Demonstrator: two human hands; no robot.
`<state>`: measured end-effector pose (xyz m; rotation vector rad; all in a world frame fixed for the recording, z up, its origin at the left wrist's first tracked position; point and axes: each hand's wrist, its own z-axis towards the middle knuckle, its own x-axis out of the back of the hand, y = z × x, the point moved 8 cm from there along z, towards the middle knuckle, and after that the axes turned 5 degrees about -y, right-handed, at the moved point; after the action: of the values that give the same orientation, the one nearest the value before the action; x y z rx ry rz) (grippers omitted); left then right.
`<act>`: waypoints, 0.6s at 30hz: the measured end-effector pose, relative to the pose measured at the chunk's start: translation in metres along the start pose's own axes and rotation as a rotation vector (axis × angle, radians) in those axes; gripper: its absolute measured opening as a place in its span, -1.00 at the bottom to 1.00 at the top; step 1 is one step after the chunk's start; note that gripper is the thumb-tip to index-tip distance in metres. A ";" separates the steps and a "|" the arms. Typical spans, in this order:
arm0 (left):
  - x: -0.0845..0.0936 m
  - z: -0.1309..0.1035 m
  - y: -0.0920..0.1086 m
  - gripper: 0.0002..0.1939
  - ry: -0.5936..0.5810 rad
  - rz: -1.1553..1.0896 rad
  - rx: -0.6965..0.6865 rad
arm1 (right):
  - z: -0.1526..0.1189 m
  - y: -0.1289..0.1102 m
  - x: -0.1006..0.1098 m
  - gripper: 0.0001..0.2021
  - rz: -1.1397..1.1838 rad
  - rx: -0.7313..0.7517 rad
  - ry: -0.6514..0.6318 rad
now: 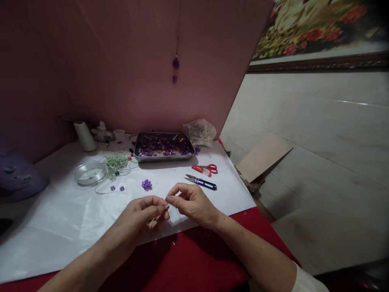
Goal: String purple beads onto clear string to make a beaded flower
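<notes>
My left hand (146, 213) is pinched at thumb and forefinger over a tiny pale thing whose kind does not show. Close against it, my right hand (190, 202) also pinches thumb to forefinger; what lies between those tips is too small to name. Both hands are raised over the front of the white sheet. Just beyond them lies a purple beaded flower (146, 185), with loose purple beads (122, 188) to its left. Blue-handled thread snips (201, 182) rest behind my right hand, and red-handled scissors (209, 168) lie farther back.
A dark metal tray (164, 159) of mixed beads stands at the back, beside a plastic bag (199, 133). Farther left are a spool of clear line (90, 174), tangled green cord (117, 163) and a white thread cone (85, 137). A beaded strand (175, 63) hangs behind.
</notes>
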<state>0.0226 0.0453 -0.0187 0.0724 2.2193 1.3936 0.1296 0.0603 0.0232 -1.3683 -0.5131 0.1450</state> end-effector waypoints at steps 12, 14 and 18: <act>-0.003 -0.001 -0.003 -0.72 -0.027 -0.036 0.048 | -0.001 0.000 -0.003 -0.78 0.025 0.003 -0.003; -0.003 -0.001 -0.001 -0.71 -0.030 -0.009 0.023 | -0.001 0.000 -0.003 -0.79 0.003 -0.008 -0.003; -0.002 0.000 -0.001 -0.71 -0.023 0.004 -0.001 | -0.001 -0.001 -0.006 -0.81 -0.019 -0.013 -0.033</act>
<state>0.0249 0.0438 -0.0185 0.0925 2.2009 1.3894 0.1246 0.0564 0.0220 -1.3752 -0.5558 0.1494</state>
